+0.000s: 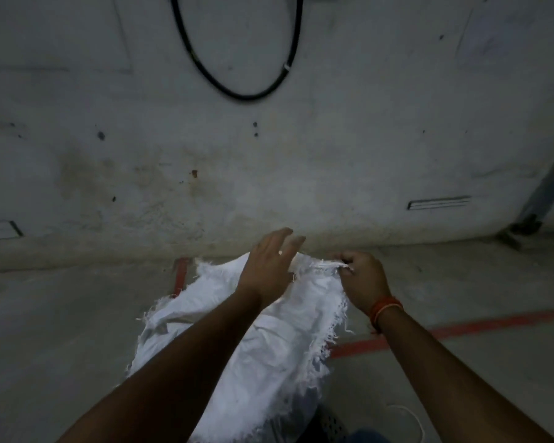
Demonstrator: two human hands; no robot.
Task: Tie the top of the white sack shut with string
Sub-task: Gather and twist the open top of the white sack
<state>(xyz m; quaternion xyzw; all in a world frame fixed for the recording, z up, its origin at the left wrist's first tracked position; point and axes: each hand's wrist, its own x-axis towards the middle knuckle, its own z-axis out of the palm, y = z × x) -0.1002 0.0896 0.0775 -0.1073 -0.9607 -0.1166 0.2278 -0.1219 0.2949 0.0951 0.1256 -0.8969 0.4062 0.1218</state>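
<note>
Concrete floor (77, 330); hands (314, 270) gather white sack (269, 346).

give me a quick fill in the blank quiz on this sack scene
1. The right hand pinches the frayed top edge of the ____ sack.
2. The left hand rests on the sack with fingers ____.
3. The wrist bands are on the ____ wrist.
4. The floor line is ____.

Answers: white; open; right; red
</note>
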